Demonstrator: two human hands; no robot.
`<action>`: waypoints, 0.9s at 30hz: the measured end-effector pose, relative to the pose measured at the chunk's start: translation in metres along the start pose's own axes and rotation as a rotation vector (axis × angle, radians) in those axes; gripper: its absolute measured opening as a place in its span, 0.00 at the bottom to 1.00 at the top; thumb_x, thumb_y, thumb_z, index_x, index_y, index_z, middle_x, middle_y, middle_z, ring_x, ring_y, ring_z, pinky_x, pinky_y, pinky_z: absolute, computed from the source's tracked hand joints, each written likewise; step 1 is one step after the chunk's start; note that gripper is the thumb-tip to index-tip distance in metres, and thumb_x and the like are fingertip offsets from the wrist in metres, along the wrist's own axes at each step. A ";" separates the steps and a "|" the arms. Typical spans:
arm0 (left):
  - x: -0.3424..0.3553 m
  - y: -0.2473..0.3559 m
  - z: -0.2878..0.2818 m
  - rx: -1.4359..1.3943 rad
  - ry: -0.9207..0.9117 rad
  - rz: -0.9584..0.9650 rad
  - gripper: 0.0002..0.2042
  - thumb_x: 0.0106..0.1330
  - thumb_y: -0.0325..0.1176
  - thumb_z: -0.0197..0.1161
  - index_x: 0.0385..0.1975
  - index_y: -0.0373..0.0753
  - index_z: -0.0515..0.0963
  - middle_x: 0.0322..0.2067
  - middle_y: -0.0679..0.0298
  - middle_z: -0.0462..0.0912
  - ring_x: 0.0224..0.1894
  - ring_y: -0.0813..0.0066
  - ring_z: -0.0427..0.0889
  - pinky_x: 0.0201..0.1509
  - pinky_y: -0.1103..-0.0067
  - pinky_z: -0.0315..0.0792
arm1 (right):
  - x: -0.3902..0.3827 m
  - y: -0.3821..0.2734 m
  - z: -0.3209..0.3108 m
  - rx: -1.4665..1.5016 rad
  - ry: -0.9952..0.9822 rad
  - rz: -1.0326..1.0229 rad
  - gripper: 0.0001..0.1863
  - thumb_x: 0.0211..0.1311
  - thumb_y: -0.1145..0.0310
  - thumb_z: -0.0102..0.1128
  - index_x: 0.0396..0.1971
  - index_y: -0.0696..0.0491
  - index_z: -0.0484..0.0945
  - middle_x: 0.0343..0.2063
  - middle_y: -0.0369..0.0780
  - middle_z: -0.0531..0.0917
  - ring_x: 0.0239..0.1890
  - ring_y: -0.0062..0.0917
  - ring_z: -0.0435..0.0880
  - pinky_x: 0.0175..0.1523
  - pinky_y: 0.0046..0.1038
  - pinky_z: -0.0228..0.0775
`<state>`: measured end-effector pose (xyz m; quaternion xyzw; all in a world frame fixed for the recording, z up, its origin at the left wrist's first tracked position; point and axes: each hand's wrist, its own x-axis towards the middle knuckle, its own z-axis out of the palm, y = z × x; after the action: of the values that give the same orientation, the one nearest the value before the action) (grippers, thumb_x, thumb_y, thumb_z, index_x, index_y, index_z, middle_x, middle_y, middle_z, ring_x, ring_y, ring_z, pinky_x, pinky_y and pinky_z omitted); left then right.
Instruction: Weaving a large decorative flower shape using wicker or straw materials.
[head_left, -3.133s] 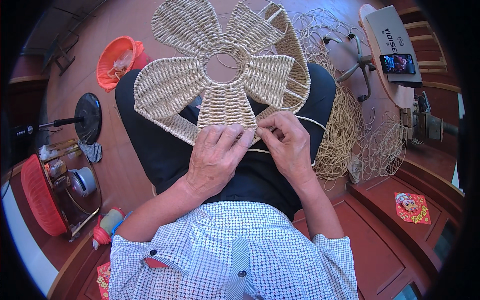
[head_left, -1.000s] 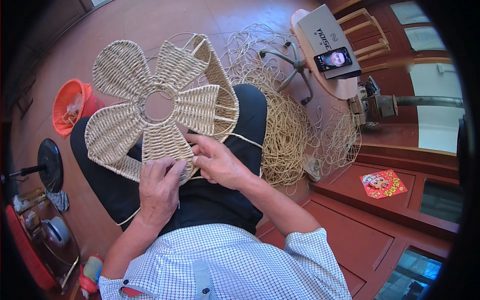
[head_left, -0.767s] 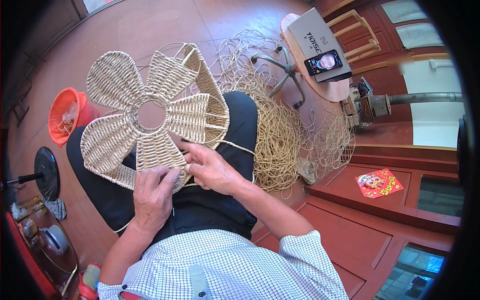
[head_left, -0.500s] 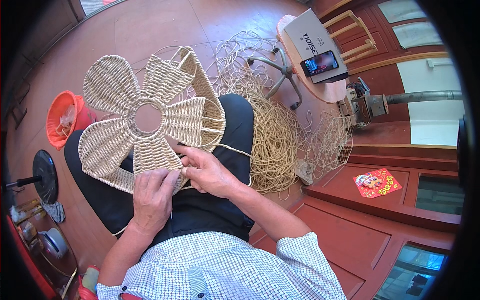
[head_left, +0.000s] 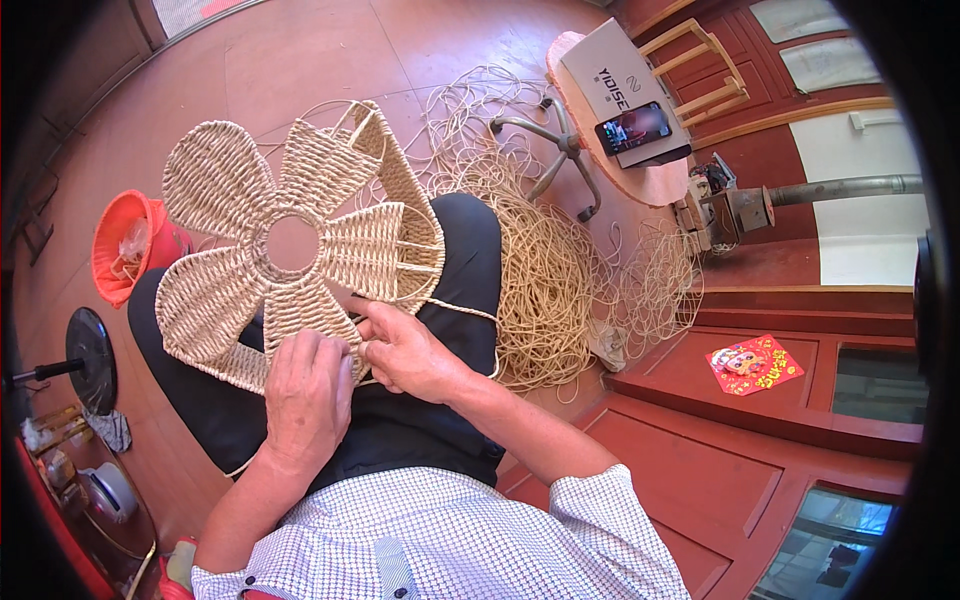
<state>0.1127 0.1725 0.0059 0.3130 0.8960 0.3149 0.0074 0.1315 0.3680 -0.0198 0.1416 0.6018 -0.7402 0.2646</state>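
A flower-shaped woven straw piece (head_left: 210, 178) with several petals around a round centre hole rests on my dark trousers (head_left: 180, 390). Some right-side petals show bare crossbars. My left hand (head_left: 306, 395) has its fingers bent together on the lower edge of the bottom petal. My right hand (head_left: 400, 350) pinches that petal's right corner, forefinger reaching behind it; the exact fingertip contact is partly hidden. A loose cord (head_left: 463, 310) runs from the piece over my right thigh.
A tangled cord pile (head_left: 540, 300) lies right of my legs, near a wheeled chair base (head_left: 565, 140) and a round board (head_left: 660, 185) holding cardboard and a phone (head_left: 632, 130). An orange bin (head_left: 130, 260), black stand base (head_left: 92, 360) and red wooden panelling (head_left: 690, 480) surround me.
My view has swung since the earliest frame, shifting the scene. Both hands stay at the bottom petal; my left fingers have bunched slightly higher on its edge.
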 end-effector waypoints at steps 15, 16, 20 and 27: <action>0.001 -0.002 -0.001 0.098 -0.012 0.037 0.07 0.68 0.24 0.71 0.41 0.36 0.81 0.38 0.54 0.78 0.42 0.50 0.81 0.47 0.57 0.75 | 0.006 -0.005 -0.004 -0.017 -0.063 0.063 0.45 0.69 0.84 0.47 0.87 0.60 0.52 0.37 0.36 0.77 0.25 0.15 0.74 0.27 0.21 0.68; 0.003 -0.002 -0.003 0.102 -0.054 0.022 0.07 0.68 0.24 0.71 0.41 0.36 0.80 0.38 0.54 0.77 0.43 0.50 0.81 0.47 0.57 0.75 | 0.006 -0.007 -0.005 -0.018 -0.063 0.063 0.45 0.69 0.84 0.47 0.87 0.60 0.52 0.37 0.36 0.77 0.25 0.15 0.74 0.27 0.21 0.68; 0.013 -0.006 -0.009 0.021 -0.119 -0.028 0.07 0.67 0.24 0.71 0.39 0.37 0.79 0.37 0.53 0.76 0.43 0.49 0.81 0.48 0.57 0.75 | 0.002 -0.009 -0.003 -0.056 -0.054 0.072 0.35 0.78 0.81 0.48 0.83 0.61 0.58 0.41 0.36 0.79 0.23 0.15 0.74 0.25 0.22 0.69; 0.014 0.003 -0.006 0.133 -0.158 0.080 0.08 0.67 0.23 0.68 0.42 0.35 0.76 0.40 0.53 0.76 0.44 0.49 0.80 0.48 0.58 0.77 | -0.013 -0.006 0.004 -0.232 0.070 -0.027 0.29 0.82 0.79 0.54 0.79 0.58 0.64 0.41 0.36 0.81 0.26 0.15 0.82 0.27 0.21 0.75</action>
<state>0.1018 0.1795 0.0151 0.3724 0.8982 0.2291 0.0448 0.1395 0.3674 -0.0075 0.1275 0.6940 -0.6636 0.2482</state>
